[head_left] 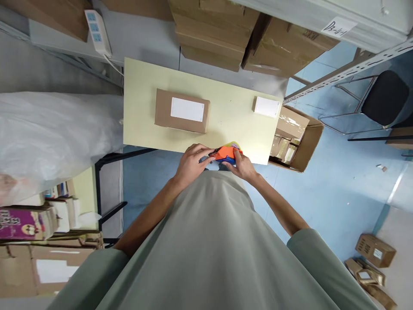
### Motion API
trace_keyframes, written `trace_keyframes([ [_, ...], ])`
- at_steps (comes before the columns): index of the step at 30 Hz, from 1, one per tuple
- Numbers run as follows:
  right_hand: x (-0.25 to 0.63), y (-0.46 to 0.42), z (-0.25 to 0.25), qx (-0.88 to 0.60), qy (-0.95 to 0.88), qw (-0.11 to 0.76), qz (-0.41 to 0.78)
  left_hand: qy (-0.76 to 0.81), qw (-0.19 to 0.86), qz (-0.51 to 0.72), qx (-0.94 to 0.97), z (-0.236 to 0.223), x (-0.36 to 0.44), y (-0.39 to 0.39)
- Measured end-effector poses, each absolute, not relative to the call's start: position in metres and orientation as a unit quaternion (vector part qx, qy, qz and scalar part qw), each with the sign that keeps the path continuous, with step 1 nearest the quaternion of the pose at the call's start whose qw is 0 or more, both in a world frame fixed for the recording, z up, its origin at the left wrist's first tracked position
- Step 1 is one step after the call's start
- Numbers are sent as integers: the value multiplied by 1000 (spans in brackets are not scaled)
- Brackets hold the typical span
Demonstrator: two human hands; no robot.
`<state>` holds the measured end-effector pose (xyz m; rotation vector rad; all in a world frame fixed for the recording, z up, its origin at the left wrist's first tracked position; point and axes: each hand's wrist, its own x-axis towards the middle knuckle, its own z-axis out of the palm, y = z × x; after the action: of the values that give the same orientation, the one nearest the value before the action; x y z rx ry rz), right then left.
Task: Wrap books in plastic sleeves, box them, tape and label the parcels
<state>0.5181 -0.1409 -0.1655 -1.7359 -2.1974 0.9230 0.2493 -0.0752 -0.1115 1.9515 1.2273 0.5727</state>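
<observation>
Both my hands meet at the near edge of a pale yellow table (142,86). My left hand (192,161) and my right hand (241,165) are closed around an orange and blue tape dispenser (226,153), held close to my body. Farther back on the table lies a brown cardboard box (164,113) with a white label (187,109) on top. A small white box (266,106) sits near the table's right edge.
An open carton (303,137) with packets inside stands on the blue floor right of the table. Stacked cartons (213,34) fill the shelf behind. A power strip (97,31) hangs at back left, a big plastic bag (48,133) lies left, a black chair (383,97) stands right.
</observation>
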Motion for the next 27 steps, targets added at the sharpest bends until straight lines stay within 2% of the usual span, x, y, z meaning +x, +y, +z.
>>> trace_keyframes([
  [8, 517, -141, -160, -573, -758, 2, 311, 469, 422, 207, 747, -115, 241, -71],
  [17, 526, -131, -140, -543, -753, -40, 370, 464, 525, 197, 686, -101, 228, -62],
  [27, 520, -109, -118, -534, -744, -114, 386, 519, 608, 189, 570, -150, 234, -76],
])
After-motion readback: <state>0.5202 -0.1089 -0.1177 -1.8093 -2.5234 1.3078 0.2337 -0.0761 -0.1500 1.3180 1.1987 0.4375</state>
